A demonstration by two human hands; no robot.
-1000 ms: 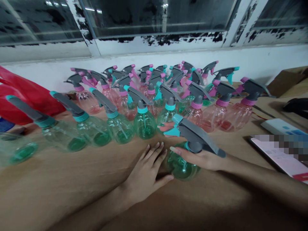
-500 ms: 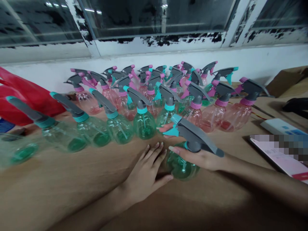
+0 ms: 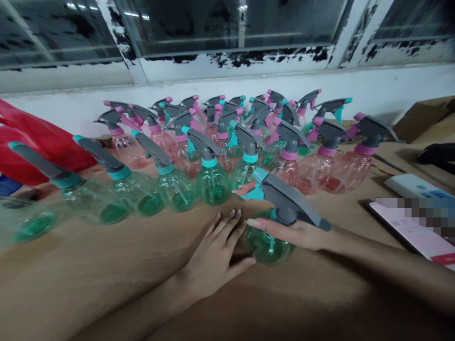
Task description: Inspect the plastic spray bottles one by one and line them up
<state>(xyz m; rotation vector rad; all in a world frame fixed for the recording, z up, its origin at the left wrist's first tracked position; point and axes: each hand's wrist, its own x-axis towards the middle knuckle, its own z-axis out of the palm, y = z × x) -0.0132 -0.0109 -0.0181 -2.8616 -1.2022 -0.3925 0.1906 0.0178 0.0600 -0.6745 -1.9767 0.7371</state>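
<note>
A green spray bottle with a grey and teal trigger head stands on the brown table in front of me. My right hand is wrapped round its neck, with a finger reaching under the teal trigger. My left hand lies flat on the table, fingers stretched out, and its thumb touches the bottle's base. Just behind stands a row of green spray bottles.
Several pink spray bottles crowd the back against the white wall. A red bag lies at the left. At the right are a white device, a pink-and-white sheet and a cardboard box.
</note>
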